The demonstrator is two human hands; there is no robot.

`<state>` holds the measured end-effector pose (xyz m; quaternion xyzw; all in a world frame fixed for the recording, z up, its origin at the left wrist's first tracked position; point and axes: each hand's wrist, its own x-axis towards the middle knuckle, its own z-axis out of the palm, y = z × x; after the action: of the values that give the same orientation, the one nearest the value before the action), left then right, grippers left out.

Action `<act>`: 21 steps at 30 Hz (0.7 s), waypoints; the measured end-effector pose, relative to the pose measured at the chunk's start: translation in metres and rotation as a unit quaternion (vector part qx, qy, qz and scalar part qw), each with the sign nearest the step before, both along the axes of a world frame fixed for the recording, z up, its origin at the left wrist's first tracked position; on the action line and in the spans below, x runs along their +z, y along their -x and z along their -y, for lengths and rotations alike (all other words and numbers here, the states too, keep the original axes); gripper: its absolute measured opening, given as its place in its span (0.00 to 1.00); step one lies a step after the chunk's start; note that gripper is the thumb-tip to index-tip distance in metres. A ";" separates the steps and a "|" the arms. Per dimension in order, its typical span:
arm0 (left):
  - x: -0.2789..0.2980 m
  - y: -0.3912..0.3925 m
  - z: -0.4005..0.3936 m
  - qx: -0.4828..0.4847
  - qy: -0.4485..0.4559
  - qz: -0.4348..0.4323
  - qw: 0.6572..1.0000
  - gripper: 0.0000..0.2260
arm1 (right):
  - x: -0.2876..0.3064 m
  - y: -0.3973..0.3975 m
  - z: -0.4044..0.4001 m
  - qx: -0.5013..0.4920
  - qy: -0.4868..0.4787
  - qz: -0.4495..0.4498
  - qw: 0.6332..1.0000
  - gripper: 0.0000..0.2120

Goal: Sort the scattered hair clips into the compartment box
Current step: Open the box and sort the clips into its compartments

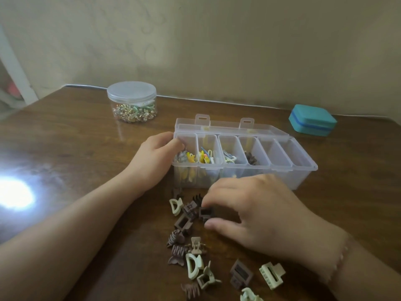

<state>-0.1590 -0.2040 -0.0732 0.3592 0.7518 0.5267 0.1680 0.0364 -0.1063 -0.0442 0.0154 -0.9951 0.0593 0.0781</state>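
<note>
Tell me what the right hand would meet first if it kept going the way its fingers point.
Probably the dark brown claw clip directly at the fingertips of the right hand, which point left toward the loose pile. Whether they already touch it is unclear; beyond lies another brown clip.

No legible text, label, brand, number or sign is found. The clear box (303, 168), the jar (131, 102) and the teal case (312, 119) carry no readable marking, and none is seen on the clips (271, 275) or the table (65, 131).
</note>
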 end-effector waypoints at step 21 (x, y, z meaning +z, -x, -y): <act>0.001 0.000 0.001 -0.009 0.010 -0.002 1.000 0.19 | 0.038 -0.033 -0.062 -0.277 -0.016 -0.152 0.949 0.05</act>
<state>-0.1590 -0.2050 -0.0725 0.3652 0.7541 0.5171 0.1748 0.0693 -0.0448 -0.0062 -0.2510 -0.9372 0.0160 0.2418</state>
